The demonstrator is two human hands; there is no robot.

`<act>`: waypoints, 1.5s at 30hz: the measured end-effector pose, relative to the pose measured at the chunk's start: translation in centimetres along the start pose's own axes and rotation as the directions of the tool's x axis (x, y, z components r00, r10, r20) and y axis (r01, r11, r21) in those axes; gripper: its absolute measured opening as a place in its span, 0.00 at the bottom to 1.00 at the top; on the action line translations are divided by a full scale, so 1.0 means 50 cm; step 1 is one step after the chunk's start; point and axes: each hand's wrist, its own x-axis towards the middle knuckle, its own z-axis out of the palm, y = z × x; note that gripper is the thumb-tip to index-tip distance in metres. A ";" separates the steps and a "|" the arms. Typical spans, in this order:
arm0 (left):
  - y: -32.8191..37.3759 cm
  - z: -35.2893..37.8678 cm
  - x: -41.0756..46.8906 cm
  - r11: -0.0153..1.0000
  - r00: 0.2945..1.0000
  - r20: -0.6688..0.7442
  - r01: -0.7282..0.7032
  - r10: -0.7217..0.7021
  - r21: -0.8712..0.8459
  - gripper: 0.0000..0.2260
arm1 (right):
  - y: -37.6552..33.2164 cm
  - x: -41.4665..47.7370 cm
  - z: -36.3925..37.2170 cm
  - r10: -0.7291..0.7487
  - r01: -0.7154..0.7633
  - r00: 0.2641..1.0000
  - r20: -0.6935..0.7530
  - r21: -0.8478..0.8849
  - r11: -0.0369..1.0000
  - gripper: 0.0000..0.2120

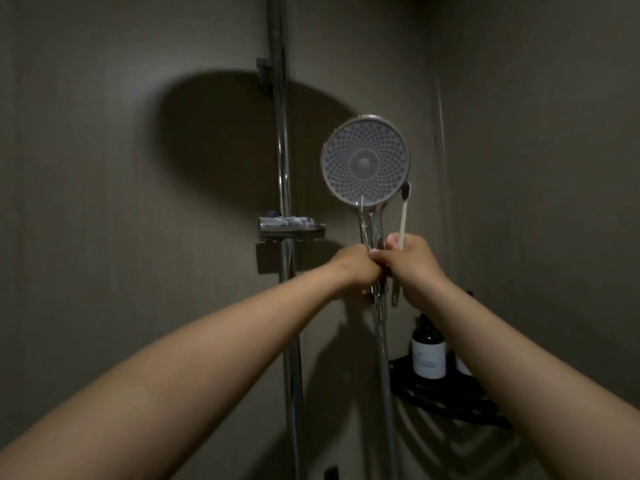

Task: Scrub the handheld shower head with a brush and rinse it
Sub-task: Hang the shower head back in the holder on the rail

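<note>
The shower head (365, 161) is held upright in front of the wall, its round nozzle face turned toward the camera, and a thin trickle of water hangs from its lower edge. Below it, the left grip (353, 266) is clenched round its chrome handle. The right grip (410, 261) touches the left one and grasps the brush (402, 216), whose pale stem rises just to the right of the shower head's neck with its dark bristle end against the lower right rim. Whether the right grip also clasps the handle cannot be told. The hose (383, 341) drops straight down from beneath the shower head's handle. To the left of the shower head stands a chrome pipe (282, 161), running from top to bottom, with a dark bracket (265, 76) clamped on it higher than the shower head. Level with the shower head's neck, a small metal shelf (294, 232) sits on that pipe and carries a crumpled cloth (287, 221). Below and to the right of the shower head, a black corner rack (446, 396) holds a dark bottle (428, 355) with a white label; its print is too small and dim to read. A second bottle (462, 367) beside it is mostly hidden by the right forearm. A broad round shadow (235, 133) lies on the wall (104, 202) to the left of the shower head.
</note>
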 end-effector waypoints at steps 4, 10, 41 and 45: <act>0.062 -0.072 0.024 0.997 0.998 -0.043 0.051 -0.053 -0.052 0.06 | -0.076 0.056 0.021 -0.084 0.084 0.996 -0.009 -0.047 0.995 0.19; 0.120 -0.147 0.055 0.999 0.990 -0.139 0.037 -0.035 0.009 0.04 | -0.148 0.146 0.052 -0.162 0.152 0.986 -0.049 -0.152 0.977 0.20; 0.151 -0.298 0.154 0.873 0.977 -0.152 -0.059 0.150 0.485 0.15 | -0.231 0.295 0.121 -0.312 0.321 0.947 0.078 -0.222 0.920 0.06; 0.133 -0.298 0.145 0.886 0.984 -0.150 -0.015 0.095 0.463 0.16 | -0.221 0.282 0.130 -0.311 0.325 0.946 0.096 -0.233 0.916 0.02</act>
